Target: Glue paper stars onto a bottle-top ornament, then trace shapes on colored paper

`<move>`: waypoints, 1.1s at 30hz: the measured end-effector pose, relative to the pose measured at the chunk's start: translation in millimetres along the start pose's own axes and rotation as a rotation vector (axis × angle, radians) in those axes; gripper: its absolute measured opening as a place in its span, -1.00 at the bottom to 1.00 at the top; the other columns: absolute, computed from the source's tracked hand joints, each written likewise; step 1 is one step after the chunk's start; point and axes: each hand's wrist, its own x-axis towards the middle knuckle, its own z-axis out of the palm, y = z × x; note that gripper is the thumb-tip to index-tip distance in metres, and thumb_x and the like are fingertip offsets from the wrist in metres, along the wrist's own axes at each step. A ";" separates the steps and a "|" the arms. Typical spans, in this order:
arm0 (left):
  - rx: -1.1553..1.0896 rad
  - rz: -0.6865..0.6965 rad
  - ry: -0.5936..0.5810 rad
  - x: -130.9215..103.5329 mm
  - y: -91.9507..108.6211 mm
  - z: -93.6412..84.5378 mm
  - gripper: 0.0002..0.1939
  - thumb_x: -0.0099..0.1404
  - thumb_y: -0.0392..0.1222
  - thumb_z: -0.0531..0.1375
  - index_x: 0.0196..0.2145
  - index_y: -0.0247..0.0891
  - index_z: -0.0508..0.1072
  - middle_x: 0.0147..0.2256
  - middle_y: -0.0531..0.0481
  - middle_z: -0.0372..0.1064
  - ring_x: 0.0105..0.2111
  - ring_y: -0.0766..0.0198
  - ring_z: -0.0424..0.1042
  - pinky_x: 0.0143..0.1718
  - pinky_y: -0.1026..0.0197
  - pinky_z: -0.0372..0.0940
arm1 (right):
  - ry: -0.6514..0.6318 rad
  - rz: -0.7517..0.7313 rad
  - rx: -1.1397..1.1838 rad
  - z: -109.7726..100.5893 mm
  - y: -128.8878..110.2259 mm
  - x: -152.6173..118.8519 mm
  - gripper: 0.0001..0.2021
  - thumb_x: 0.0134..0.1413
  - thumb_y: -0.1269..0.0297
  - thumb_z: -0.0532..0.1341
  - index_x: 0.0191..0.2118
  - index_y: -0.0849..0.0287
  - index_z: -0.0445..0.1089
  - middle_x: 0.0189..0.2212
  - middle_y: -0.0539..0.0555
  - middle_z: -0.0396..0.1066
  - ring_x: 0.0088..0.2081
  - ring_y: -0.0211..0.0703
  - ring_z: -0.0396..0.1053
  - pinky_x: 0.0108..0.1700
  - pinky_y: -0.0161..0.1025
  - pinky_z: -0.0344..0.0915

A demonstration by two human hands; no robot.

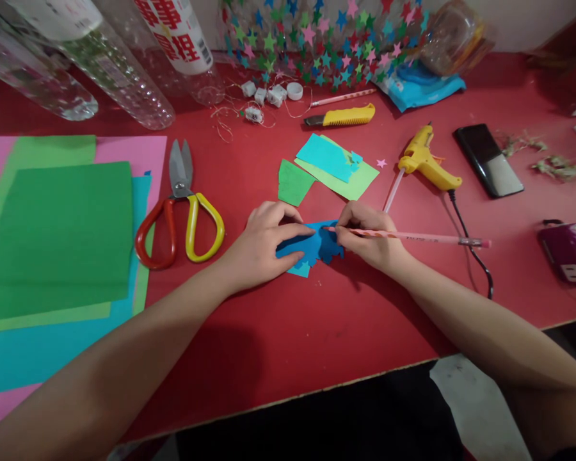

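My right hand (365, 238) is closed around a pink pencil (427, 237), its tip touching a small dark blue sheet (329, 242) with ragged lower edges. The pencil leans over to the right. My left hand (269, 243) rests on the left part of that sheet, thumb and fingers apart, pressing it to the table. A light blue scrap (301, 269) with a star shape shows under the dark blue sheet. Just beyond my hands lie a green piece (294, 182), a cut turquoise piece (324, 157) and a light green piece (360, 182).
Scissors (180, 186) lie left, beside stacked coloured sheets (62, 224). A yellow glue gun (425, 157), its cord, a phone (489, 160) and a purple box (567, 251) are right. Behind are a yellow cutter (348, 115), plastic bottles (115, 77) and a clear star-covered container (326, 38).
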 end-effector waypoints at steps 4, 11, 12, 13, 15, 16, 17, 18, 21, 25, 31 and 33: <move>0.007 0.004 0.000 -0.4 -0.2 0.5 -0.71 0.27 -0.14 0.21 -0.05 -0.19 0.51 -0.10 -0.10 0.27 -0.04 0.07 0.21 0.03 -0.04 0.13 | 0.009 0.008 -0.021 0.0 -2.1 0.8 -0.90 -0.08 0.38 0.11 -0.53 0.14 0.17 -0.64 -0.10 0.19 -0.58 -0.38 0.12 -0.54 -0.36 0.04; 0.005 0.008 0.004 -0.4 -0.4 0.7 -0.71 0.27 -0.14 0.21 -0.05 -0.19 0.51 -0.10 -0.10 0.26 -0.03 0.07 0.20 0.04 -0.04 0.14 | -0.026 0.003 -0.030 -3.2 -1.8 0.3 -0.89 -0.15 0.41 0.11 -0.57 0.14 0.14 -0.67 -0.12 0.12 -0.61 -0.40 0.04 -0.58 -0.38 -0.03; 0.005 0.008 0.003 -0.4 -0.5 0.6 -0.71 0.27 -0.14 0.21 -0.05 -0.18 0.51 -0.10 -0.10 0.26 -0.03 0.07 0.20 0.04 -0.05 0.14 | -0.036 -0.001 -0.023 -3.6 -0.7 0.0 -0.89 -0.16 0.42 0.11 -0.57 0.14 0.13 -0.67 -0.13 0.12 -0.61 -0.40 0.03 -0.59 -0.39 -0.04; 0.005 0.006 0.003 -0.3 -0.5 0.5 -0.71 0.27 -0.14 0.21 -0.05 -0.18 0.51 -0.10 -0.09 0.26 -0.03 0.07 0.20 0.04 -0.05 0.14 | -0.042 -0.009 -0.018 -4.0 0.6 -0.4 -0.88 -0.17 0.43 0.11 -0.57 0.13 0.12 -0.67 -0.13 0.11 -0.61 -0.41 0.02 -0.59 -0.39 -0.05; 0.005 0.004 0.004 -0.1 -0.4 0.4 -0.71 0.27 -0.14 0.22 -0.05 -0.17 0.51 -0.10 -0.09 0.26 -0.03 0.08 0.20 0.04 -0.04 0.14 | -0.059 -0.028 -0.014 -4.5 3.3 -0.9 -0.87 -0.17 0.45 0.11 -0.56 0.13 0.11 -0.67 -0.14 0.10 -0.60 -0.41 0.02 -0.59 -0.40 -0.06; 0.006 0.003 0.006 -0.1 -0.4 0.4 -0.71 0.27 -0.14 0.21 -0.05 -0.17 0.51 -0.10 -0.08 0.26 -0.03 0.08 0.20 0.04 -0.04 0.14 | -0.063 -0.032 -0.017 -4.6 4.5 -1.1 -0.87 -0.17 0.45 0.11 -0.56 0.13 0.11 -0.66 -0.14 0.10 -0.60 -0.41 0.02 -0.59 -0.40 -0.05; 0.005 0.002 0.007 0.0 -0.4 0.5 -0.71 0.27 -0.14 0.21 -0.05 -0.16 0.50 -0.10 -0.08 0.27 -0.03 0.08 0.21 0.03 -0.04 0.14 | -0.065 -0.033 -0.022 -4.7 5.5 -1.3 -0.86 -0.17 0.45 0.12 -0.55 0.13 0.10 -0.66 -0.14 0.10 -0.59 -0.41 0.03 -0.58 -0.40 -0.04; 0.005 0.003 0.008 0.0 -0.4 0.7 -0.72 0.27 -0.13 0.21 -0.05 -0.16 0.50 -0.10 -0.08 0.27 -0.03 0.08 0.21 0.03 -0.04 0.14 | -0.067 -0.032 -0.031 -4.6 6.4 -1.3 -0.85 -0.16 0.45 0.12 -0.55 0.13 0.10 -0.65 -0.14 0.10 -0.59 -0.41 0.04 -0.58 -0.40 -0.02; 0.001 0.002 0.004 -0.1 -0.5 1.3 -0.71 0.27 -0.13 0.21 -0.05 -0.16 0.50 -0.10 -0.08 0.27 -0.04 0.08 0.21 0.03 -0.04 0.14 | -0.061 -0.044 -0.087 -4.5 7.6 -1.4 -0.83 -0.14 0.45 0.13 -0.56 0.14 0.08 -0.64 -0.13 0.11 -0.58 -0.40 0.05 -0.56 -0.40 -0.01; -0.003 0.004 0.009 -0.5 -1.2 1.5 -0.71 0.27 -0.12 0.22 -0.05 -0.17 0.51 -0.10 -0.09 0.27 -0.04 0.07 0.21 0.03 -0.05 0.14 | -0.048 -0.085 -0.124 -4.7 7.4 -1.6 -0.83 -0.13 0.46 0.14 -0.57 0.14 0.10 -0.63 -0.13 0.13 -0.58 -0.41 0.04 -0.57 -0.40 -0.03; 0.002 0.002 0.007 -0.5 -0.9 1.1 -0.71 0.27 -0.13 0.21 -0.06 -0.17 0.51 -0.10 -0.09 0.27 -0.03 0.07 0.21 0.03 -0.05 0.14 | -0.068 -0.049 -0.067 -4.2 3.7 -2.2 -0.86 -0.12 0.43 0.13 -0.56 0.14 0.13 -0.64 -0.12 0.15 -0.58 -0.39 0.09 -0.56 -0.40 0.04; -0.002 0.001 0.011 -0.5 -0.4 1.0 -0.71 0.27 -0.13 0.21 -0.05 -0.19 0.51 -0.10 -0.10 0.27 -0.04 0.07 0.21 0.03 -0.05 0.15 | -0.072 -0.063 -0.052 -3.9 1.7 -1.9 -0.88 -0.11 0.42 0.13 -0.55 0.15 0.16 -0.64 -0.11 0.17 -0.58 -0.40 0.09 -0.57 -0.40 0.03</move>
